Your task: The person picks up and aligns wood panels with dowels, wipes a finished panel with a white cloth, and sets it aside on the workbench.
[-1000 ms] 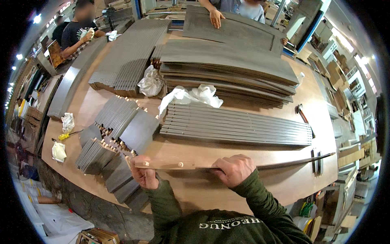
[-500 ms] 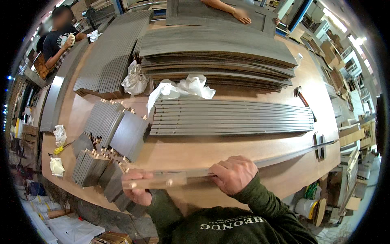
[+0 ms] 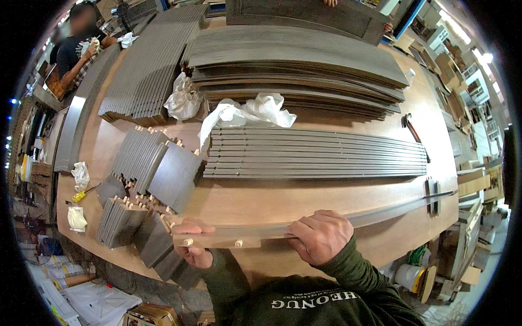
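Long grey-brown wooden strip (image 3: 272, 232): runs left-to-right, along light-brown table surface's (image 3: 304, 198) near edge.
Left hand (image 3: 194, 240): curls around dowelled left end.
Right hand (image 3: 321, 236): clasps nearer middle.

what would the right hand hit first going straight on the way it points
Past the board it grips, the right hand would probably meet the row of grooved grey strips, toward its left end, though height above the table is hard to judge.
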The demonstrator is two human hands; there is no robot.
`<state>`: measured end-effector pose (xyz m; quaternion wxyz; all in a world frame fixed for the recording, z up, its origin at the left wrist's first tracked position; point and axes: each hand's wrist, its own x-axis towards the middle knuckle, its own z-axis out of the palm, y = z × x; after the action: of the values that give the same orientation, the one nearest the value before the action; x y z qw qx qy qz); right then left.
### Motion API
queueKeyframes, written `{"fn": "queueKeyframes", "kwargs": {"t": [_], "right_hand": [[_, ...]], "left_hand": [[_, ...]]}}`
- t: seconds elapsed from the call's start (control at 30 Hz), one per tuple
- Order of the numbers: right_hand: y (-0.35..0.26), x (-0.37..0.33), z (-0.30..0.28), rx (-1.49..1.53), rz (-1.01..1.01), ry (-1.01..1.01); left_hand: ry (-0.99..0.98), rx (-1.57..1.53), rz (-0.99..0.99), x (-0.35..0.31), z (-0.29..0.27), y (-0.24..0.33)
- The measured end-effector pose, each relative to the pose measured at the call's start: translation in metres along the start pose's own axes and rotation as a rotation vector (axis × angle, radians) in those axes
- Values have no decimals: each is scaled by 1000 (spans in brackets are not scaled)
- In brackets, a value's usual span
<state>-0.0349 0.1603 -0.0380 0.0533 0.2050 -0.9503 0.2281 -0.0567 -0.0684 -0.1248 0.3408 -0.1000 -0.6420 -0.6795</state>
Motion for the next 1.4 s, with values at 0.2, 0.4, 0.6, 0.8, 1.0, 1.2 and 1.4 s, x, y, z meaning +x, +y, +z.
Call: {"fn": "queueKeyframes", "kwargs": {"t": [0.2,0.4,0.6,0.8,1.0,1.2,1.4], "right_hand": [[-3,2,-1,-16,11,10],[0,1,0,-16,2,17],[-2,1,-1,-7,-1,22],[0,3,1,-18,-3,10],[0,-1,0,-31,-2,31],[-12,-3,-9,-21,-6,-117],[-7,-5,-7,-46,16,-223]], "left_hand": [[-16,6,-19,-4,-1,2],[73,-102,-82,-16,-14,-20],[116,172,5,-7,-4,-16],[141,205,-24,-17,4,-16],[153,110,56,-22,8,-27],[37,7,181,-14,-11,-12],[-998,1007,307,74,26,110]]}}
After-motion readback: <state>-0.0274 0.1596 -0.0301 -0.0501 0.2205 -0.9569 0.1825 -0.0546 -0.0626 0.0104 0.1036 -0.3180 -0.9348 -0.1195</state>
